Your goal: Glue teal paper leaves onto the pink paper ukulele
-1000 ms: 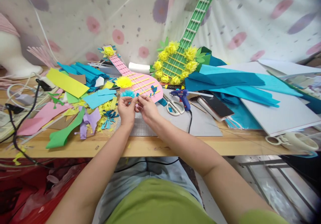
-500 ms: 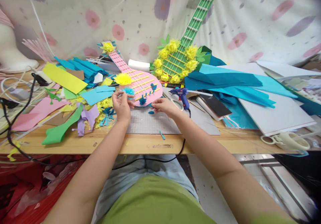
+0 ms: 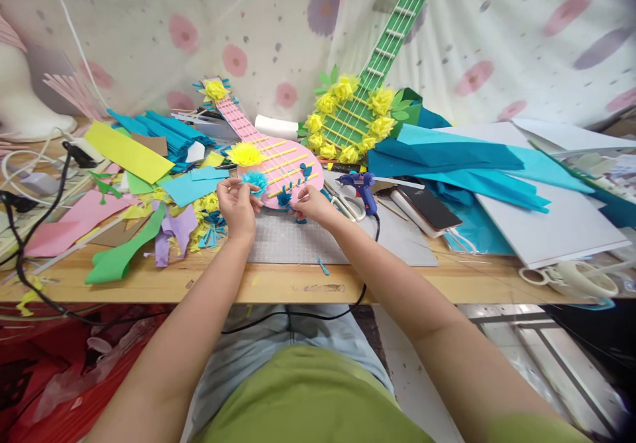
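A pink paper guitar [image 3: 275, 171] with yellow strips and white strings lies on the table, bearing a yellow paper flower [image 3: 245, 154] and a light-blue paper flower [image 3: 255, 180]. My left hand [image 3: 237, 206] is beside the light-blue flower, thumb and fingers pinched; what they hold, if anything, is too small to tell. At the guitar's lower edge, my right hand [image 3: 314, 206] pinches next to a dark blue paper flower [image 3: 284, 197]. Its fingertips hide whatever is between them. A small dark blue paper piece [image 3: 301, 221] lies just below that hand.
A blue glue gun [image 3: 364, 188] and scissors [image 3: 350, 207] lie right of the guitar, then a phone [image 3: 431, 206] and blue paper sheets [image 3: 447, 157]. Paper scraps [image 3: 124, 247] crowd the left side. A green paper guitar [image 3: 368, 92] leans behind. A black cable [image 3: 298, 317] crosses the front edge.
My right hand has moved slightly up and left, closer to the dark blue flower. My left hand has shifted a little left. More of the scissors shows beside my right hand.
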`<state>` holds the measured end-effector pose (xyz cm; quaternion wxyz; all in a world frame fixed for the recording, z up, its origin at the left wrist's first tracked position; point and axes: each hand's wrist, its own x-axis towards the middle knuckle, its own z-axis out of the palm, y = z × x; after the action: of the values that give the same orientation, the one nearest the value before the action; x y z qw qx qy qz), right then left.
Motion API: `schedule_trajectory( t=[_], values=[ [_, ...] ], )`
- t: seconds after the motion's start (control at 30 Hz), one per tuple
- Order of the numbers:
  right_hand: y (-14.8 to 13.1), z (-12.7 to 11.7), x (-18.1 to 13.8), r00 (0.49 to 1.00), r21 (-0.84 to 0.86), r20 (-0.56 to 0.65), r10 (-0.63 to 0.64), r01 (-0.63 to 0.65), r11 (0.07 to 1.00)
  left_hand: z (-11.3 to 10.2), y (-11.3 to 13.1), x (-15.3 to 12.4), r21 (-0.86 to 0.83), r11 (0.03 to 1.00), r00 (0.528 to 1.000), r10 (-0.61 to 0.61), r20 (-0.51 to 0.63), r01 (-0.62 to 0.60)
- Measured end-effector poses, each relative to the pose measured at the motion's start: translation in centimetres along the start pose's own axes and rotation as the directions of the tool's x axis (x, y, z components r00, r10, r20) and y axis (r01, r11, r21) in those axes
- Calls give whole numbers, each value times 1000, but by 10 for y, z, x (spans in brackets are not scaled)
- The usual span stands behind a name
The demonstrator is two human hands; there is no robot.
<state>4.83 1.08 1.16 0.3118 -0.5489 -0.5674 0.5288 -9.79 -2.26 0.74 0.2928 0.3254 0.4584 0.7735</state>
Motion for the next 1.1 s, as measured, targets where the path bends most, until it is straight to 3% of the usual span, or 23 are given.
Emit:
schedule_trajectory(
  t=[0.63,0.83,1.1],
  values=[
    [-5,7,5,997,-200,-39,59,-66,978,-1,-2,-1,-20,998,997,60,37,-60],
    [-3,7,5,999,-228,-44,-4,-6,974,-1,-2,-2,-19,997,996,71,44,-70],
    [-6,4,0,989,-476,-70,-133,84,876,-1,-5,-1,19,996,995,91,52,-92]
  ],
)
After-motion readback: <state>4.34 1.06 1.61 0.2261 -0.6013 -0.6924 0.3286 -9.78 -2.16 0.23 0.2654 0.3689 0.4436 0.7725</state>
